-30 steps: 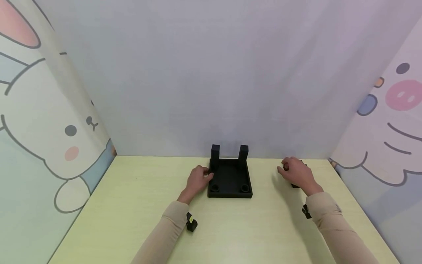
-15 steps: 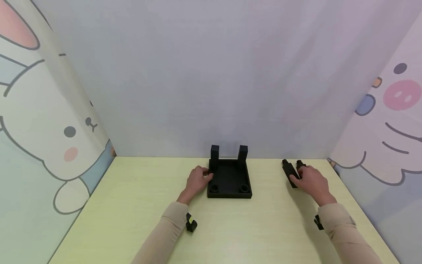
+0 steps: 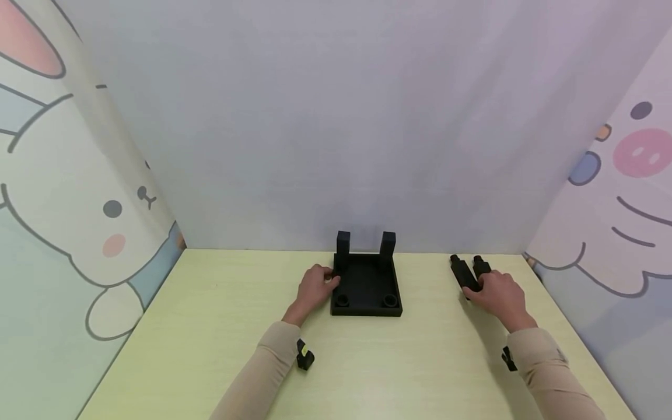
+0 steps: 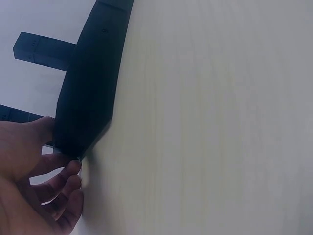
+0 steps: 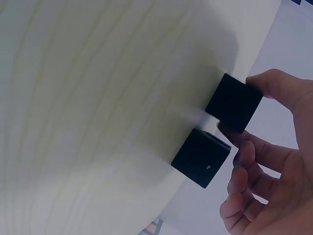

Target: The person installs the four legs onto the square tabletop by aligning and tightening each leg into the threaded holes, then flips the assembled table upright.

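A black square tray-like base (image 3: pixel 367 287) lies on the table, with two upright posts at the back and two round sockets at the front corners. My left hand (image 3: pixel 313 287) grips its left wall; in the left wrist view the thumb and fingers pinch the base's edge (image 4: pixel 90 83). On the right, two black square posts with narrow knobbed ends lie side by side. Around the left post (image 3: pixel 462 273) my right hand (image 3: pixel 499 297) closes thumb and index finger. The other post (image 3: pixel 480 265) is partly hidden behind the hand; its square end (image 5: pixel 200 159) shows in the right wrist view.
The pale wooden table (image 3: pixel 357 373) backs onto a plain light curtain (image 3: pixel 336 128). Cartoon-printed cloths stand at the left (image 3: pixel 68 204) and right sides. Small black devices sit at both wrists.
My right hand has shifted right and toward me, off the posts' knobbed ends, and now pinches the left post near its square end. The left hand and base stay in place.
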The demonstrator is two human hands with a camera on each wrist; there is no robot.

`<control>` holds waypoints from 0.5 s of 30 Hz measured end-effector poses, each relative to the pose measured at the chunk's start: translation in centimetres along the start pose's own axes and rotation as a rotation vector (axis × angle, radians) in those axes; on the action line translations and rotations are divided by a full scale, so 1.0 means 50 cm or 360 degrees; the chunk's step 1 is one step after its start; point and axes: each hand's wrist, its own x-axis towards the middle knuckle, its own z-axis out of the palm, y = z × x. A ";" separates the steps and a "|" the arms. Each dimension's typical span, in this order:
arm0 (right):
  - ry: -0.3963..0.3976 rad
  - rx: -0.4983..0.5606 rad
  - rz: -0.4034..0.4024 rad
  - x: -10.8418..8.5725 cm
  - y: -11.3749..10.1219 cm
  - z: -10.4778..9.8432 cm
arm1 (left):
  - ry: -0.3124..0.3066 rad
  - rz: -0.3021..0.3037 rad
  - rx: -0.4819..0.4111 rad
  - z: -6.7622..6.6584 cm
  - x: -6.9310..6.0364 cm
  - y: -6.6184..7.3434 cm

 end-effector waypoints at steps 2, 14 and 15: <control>0.0001 0.0005 0.0010 0.000 0.001 -0.001 | 0.0003 0.0005 0.0003 0.000 0.000 0.001; 0.0196 0.0061 0.0020 0.014 -0.021 -0.026 | 0.0001 -0.0018 -0.0004 0.000 -0.001 0.002; 0.0217 0.0063 0.0009 0.017 -0.025 -0.028 | 0.0004 -0.0017 -0.0006 -0.001 -0.001 0.002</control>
